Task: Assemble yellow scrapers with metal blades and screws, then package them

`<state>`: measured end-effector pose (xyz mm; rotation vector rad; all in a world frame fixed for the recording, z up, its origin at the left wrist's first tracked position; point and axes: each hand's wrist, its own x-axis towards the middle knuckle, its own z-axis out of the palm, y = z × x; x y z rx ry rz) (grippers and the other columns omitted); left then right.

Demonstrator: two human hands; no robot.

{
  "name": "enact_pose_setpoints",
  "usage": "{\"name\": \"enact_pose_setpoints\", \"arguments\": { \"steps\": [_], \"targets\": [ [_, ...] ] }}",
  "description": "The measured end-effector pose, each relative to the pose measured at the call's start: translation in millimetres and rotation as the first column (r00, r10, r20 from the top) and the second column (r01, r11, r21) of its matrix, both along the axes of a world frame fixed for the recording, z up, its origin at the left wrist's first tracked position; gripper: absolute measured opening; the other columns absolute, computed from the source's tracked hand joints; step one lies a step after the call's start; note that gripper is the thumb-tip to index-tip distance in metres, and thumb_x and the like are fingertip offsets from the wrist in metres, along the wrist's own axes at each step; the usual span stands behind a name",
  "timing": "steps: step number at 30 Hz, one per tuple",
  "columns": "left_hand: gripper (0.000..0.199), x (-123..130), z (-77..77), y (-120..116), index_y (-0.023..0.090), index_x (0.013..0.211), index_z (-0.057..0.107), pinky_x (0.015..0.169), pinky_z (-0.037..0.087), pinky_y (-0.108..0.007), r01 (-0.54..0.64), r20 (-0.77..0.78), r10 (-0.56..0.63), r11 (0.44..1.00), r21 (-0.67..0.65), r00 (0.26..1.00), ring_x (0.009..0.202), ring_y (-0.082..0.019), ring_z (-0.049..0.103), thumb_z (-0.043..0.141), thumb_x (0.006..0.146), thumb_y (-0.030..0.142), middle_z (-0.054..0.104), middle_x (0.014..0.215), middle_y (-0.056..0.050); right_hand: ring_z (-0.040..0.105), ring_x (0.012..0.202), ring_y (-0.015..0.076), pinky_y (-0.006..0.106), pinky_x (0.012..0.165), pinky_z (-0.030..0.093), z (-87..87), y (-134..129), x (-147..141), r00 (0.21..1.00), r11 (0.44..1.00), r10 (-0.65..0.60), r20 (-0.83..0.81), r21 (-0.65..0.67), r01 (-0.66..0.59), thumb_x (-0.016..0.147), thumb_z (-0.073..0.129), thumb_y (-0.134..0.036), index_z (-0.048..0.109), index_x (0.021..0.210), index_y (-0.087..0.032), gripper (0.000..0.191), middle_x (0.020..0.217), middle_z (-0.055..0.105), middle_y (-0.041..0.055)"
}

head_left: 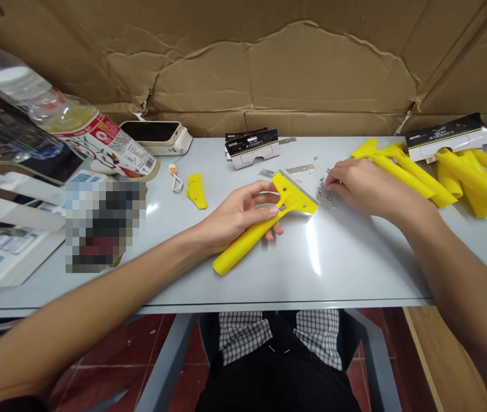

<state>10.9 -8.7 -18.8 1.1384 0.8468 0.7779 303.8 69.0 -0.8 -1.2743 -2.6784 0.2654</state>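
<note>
A yellow plate (197, 190) lies at ten o'clock from the left hand (243, 213), whose half-curled fingers clasp a yellow scraper (261, 232), head toward two o'clock. Screws (321, 187) lie beside the right hand (357, 184), its fingertips bunched; I cannot tell whether they hold one.

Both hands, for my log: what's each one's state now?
Left hand: holding the yellow scraper.
Right hand: at the small screws; whether it holds any cannot be told.
</note>
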Motion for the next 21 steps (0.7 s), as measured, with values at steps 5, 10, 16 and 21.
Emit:
{"name": "enact_pose_setpoints", "arguments": {
  "steps": [5, 10, 16, 21],
  "targets": [
    [0.035, 2.8, 1.4, -3.4, 0.017, 0.125, 0.059, 0.058, 0.064, -0.028, -0.006, -0.029, 0.007, 1.000, 0.023, 1.000, 0.073, -0.016, 0.078, 0.076, 0.096, 0.026, 0.060, 0.147, -0.020, 0.066, 0.081, 0.0260, 0.040, 0.075, 0.047, 10.9, -8.6, -7.7, 0.983, 0.999, 0.015, -0.184, 0.049, -0.006, 0.097, 0.060, -0.027, 0.071, 0.087, -0.023, 0.016, 0.090, 0.074, 0.0076],
    [0.032, 6.2, -0.5, -6.1, 0.016, 0.123, 0.060, 0.059, 0.064, -0.030, -0.017, -0.055, 0.021, 0.997, 0.074, 0.998, 0.072, -0.017, 0.078, 0.075, 0.096, 0.025, 0.060, 0.148, -0.021, 0.065, 0.076, 0.0208, 0.035, 0.068, 0.047, 9.7, -27.0, -29.3, 0.860, 0.994, 0.113, -0.497, 0.054, -0.099, 0.099, 0.063, -0.027, 0.068, 0.089, -0.024, 0.012, 0.087, 0.074, 0.0040],
    [0.030, 9.0, 0.0, -10.4, 0.016, 0.121, 0.059, 0.060, 0.064, -0.030, -0.025, -0.077, 0.033, 0.994, 0.103, 0.997, 0.072, -0.016, 0.078, 0.073, 0.097, 0.025, 0.060, 0.147, -0.021, 0.063, 0.081, 0.0204, 0.035, 0.074, 0.048, -10.3, -36.9, -46.6, 0.802, 0.956, 0.281, -0.526, 0.223, -0.189, 0.101, 0.062, -0.019, 0.064, 0.092, -0.022, 0.010, 0.086, 0.069, 0.0033],
    [0.024, 11.9, -0.3, -14.0, 0.017, 0.119, 0.058, 0.059, 0.062, -0.028, -0.022, -0.119, 0.038, 0.991, 0.133, 0.992, 0.071, -0.014, 0.077, 0.069, 0.098, 0.023, 0.058, 0.151, -0.019, 0.059, 0.084, 0.0230, 0.038, 0.076, 0.047, -18.0, -37.7, -50.5, 0.816, 0.935, 0.317, -0.483, 0.306, -0.181, 0.101, 0.062, -0.018, 0.063, 0.092, -0.022, 0.010, 0.087, 0.068, 0.0052]
  ]
}}
